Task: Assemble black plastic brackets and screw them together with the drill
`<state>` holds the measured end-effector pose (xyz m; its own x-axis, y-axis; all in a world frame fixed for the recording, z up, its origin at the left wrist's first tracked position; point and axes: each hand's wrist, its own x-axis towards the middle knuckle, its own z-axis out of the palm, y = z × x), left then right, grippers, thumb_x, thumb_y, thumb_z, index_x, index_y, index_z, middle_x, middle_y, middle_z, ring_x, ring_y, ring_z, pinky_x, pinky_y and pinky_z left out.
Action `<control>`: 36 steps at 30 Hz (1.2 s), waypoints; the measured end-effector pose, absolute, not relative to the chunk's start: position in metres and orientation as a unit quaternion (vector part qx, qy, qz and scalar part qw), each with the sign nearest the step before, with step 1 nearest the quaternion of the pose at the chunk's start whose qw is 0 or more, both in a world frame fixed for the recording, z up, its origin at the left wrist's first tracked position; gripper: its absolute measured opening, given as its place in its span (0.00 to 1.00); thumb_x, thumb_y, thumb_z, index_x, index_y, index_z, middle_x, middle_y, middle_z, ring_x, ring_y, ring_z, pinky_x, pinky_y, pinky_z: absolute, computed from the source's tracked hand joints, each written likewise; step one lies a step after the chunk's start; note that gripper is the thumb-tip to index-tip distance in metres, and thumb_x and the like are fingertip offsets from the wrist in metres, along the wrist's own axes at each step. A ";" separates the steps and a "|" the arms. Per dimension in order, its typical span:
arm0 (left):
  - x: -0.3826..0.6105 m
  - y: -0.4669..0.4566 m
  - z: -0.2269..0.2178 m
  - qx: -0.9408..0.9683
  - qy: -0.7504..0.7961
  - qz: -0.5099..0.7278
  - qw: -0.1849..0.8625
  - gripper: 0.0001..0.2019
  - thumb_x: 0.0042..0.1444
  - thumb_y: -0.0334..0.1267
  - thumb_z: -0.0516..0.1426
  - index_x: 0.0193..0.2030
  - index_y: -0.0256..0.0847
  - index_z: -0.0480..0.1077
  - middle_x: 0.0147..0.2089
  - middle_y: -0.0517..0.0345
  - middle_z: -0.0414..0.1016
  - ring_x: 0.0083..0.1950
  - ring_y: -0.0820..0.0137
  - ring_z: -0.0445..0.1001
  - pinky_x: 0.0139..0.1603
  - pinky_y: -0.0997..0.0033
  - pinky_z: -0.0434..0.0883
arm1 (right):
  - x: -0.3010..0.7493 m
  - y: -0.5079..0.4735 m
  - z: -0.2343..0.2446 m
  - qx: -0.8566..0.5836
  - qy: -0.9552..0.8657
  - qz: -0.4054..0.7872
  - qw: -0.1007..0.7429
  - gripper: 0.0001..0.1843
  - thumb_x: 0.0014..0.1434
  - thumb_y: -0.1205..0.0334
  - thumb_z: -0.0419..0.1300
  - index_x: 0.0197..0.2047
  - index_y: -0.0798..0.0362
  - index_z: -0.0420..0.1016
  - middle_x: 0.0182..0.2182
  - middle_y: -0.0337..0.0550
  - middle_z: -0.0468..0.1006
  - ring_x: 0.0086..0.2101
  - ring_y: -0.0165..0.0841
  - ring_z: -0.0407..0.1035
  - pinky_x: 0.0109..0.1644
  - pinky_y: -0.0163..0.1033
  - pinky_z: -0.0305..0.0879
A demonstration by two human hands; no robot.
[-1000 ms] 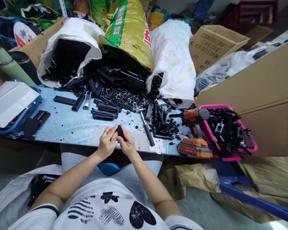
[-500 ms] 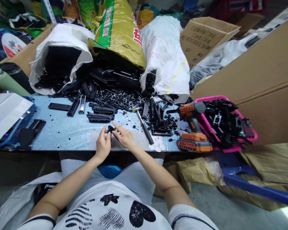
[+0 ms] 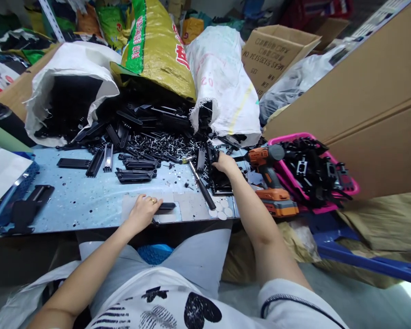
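The black bar [image 3: 167, 206] is low over a pale sheet [image 3: 192, 206] at the near edge of the surface [image 3: 89, 194], its right end sticking out past the fingers of the left hand [image 3: 144, 213]. That hand's grip is closed over the bar's left end, fingers curled; the palm hides how deep the hold goes, and whether the bar rests on the sheet cannot be told. The right hand [image 3: 225, 163] is at the pile [image 3: 222, 183] of black parts right of the hammer [image 3: 202, 186], fingers bent and mostly out of sight, so how far its grip is open and whether it has hold of a part cannot be told. The bar looks like moulded plastic: probably light, stiff, and a little slick on its smooth faces, so a pinch across the long sides near the middle should steady it better than a hold at one end, which would let it swivel. It seems sturdy enough for a firm squeeze, though any thin tabs might snap if bent. In the pile the parts lie tangled, so one is best taken by a free end and drawn out lengthwise, clear of the loose pins [image 3: 171, 145].
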<state>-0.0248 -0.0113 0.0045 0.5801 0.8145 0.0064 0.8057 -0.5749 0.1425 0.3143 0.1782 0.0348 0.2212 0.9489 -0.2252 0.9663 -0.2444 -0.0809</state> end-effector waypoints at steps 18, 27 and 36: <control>-0.001 -0.019 0.029 0.352 0.505 0.454 0.644 0.32 0.50 0.54 0.57 0.53 0.29 0.61 0.26 0.57 0.68 0.22 0.76 0.65 0.22 0.76 0.62 | 0.197 -0.026 0.020 0.445 0.810 -0.253 -0.287 0.17 0.61 0.50 0.53 0.39 0.55 0.74 0.37 0.50 0.76 0.40 0.37 0.70 0.48 0.45 0.64; -0.012 -0.010 0.016 0.837 0.476 0.132 0.235 0.33 0.55 0.59 0.51 0.61 0.37 0.59 0.59 0.42 0.61 0.61 0.53 0.56 0.59 0.50 0.54 | 0.228 -0.007 0.010 0.347 0.932 -0.093 0.041 0.20 0.65 0.47 0.46 0.46 0.52 0.69 0.34 0.44 0.72 0.35 0.32 0.67 0.33 0.36 0.52; -0.016 -0.015 0.001 0.870 0.456 0.102 0.155 0.32 0.49 0.58 0.57 0.52 0.35 0.60 0.47 0.44 0.68 0.47 0.57 0.69 0.46 0.61 0.65 | 0.209 -0.024 0.013 0.420 0.907 -0.033 0.025 0.22 0.66 0.46 0.41 0.47 0.50 0.68 0.36 0.46 0.71 0.35 0.34 0.65 0.34 0.39 0.46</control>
<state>-0.0161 -0.0154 0.0010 0.5629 0.8258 0.0362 0.7622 -0.5355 0.3639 0.2089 -0.0240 0.0133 -0.6460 0.7597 -0.0741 0.7631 0.6451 -0.0394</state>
